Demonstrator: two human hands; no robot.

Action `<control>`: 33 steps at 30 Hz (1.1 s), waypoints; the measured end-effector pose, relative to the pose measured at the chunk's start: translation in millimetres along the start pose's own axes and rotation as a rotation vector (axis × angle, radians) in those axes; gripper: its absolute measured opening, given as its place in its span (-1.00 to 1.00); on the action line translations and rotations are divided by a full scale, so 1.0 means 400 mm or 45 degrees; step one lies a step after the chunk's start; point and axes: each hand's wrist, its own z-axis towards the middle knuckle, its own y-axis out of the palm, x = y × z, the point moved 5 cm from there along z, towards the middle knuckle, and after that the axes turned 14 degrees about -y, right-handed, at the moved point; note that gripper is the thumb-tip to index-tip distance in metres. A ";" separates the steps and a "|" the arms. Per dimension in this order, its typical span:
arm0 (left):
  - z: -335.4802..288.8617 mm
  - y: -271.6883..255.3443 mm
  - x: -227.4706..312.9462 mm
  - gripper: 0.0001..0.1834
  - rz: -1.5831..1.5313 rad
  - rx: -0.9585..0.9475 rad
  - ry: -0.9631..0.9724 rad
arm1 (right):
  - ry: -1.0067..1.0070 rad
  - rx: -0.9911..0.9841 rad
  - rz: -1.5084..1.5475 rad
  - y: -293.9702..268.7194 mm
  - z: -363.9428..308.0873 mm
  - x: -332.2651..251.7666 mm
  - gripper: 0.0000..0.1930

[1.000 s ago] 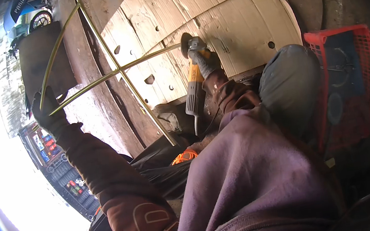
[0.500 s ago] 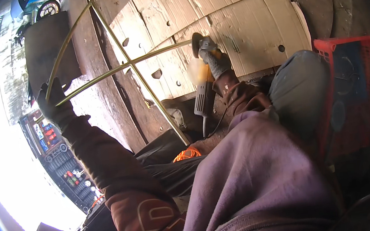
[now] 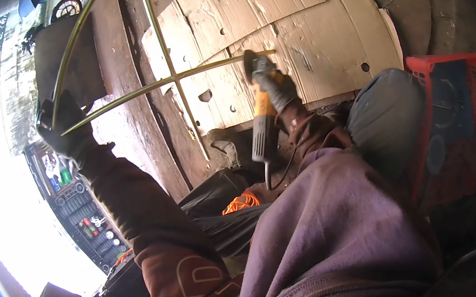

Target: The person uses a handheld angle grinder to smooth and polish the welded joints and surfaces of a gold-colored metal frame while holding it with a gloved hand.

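My gloved left hand (image 3: 69, 124) grips a brass-coloured metal frame (image 3: 124, 95) at its left corner, where a curved bar meets a straight one. Two straight bars of the frame cross over the cardboard's left part. In my gloved right hand (image 3: 278, 87) is a yellow and grey angle grinder (image 3: 261, 137), its body pointing back toward me. The grinder's dark disc (image 3: 249, 64) is at the right-hand part of the crossbar, near its end; whether they touch I cannot tell.
Brown cardboard sheets (image 3: 320, 43) with holes lie beneath the work. A red plastic crate (image 3: 418, 67) stands right of my knee (image 3: 384, 107). An orange coiled cord (image 3: 240, 202) lies near my legs. Farther left, a dark rack (image 3: 79, 206) holds small goods, beside bright daylight.
The frame has shifted and turned, its far corner moving up out of view and its near bar end away from me. My right hand and the grinder have moved slightly toward me.
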 end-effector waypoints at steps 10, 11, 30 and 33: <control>-0.003 -0.028 -0.061 -0.49 -0.393 -0.053 -0.129 | 0.142 -0.213 0.154 0.072 -0.033 -0.109 -0.61; -0.015 -0.005 -0.069 -0.44 -0.470 -0.159 -0.181 | 0.229 -0.115 0.003 0.027 -0.016 -0.091 -0.59; -0.153 0.156 -0.159 -0.61 -3.018 -0.948 -1.179 | 0.269 -0.026 0.229 -0.007 0.024 0.020 -0.61; -0.135 0.194 -0.234 -0.54 -3.093 -0.898 -1.182 | 0.131 -0.080 0.100 0.098 -0.046 -0.091 -0.54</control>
